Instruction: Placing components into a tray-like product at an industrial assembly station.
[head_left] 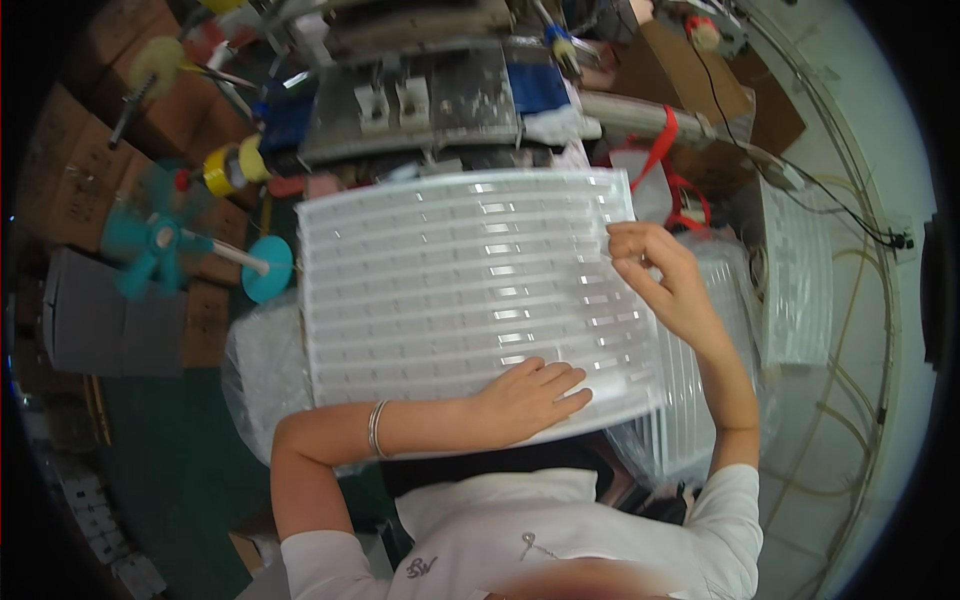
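Note:
A large white ribbed tray (430, 290) lies in front of me, with rows of small shiny clear-looking pieces along its channels. Across its near edge rests my left hand (535, 402), palm down with the fingers stretched out and slightly apart; nothing shows in it. At the tray's right side my right hand (665, 280) is raised over the edge, thumb and fingers drawn together in a pinch. Whatever sits between those fingertips is too small to make out.
Beyond the tray stands a machine with a metal plate (460, 95). A turquoise fan (165, 240) blurs at the left, near cardboard boxes (75, 160). Plastic-wrapped ribbed trays (685, 400) lie at the right, and a cable (840, 200) hangs along the wall.

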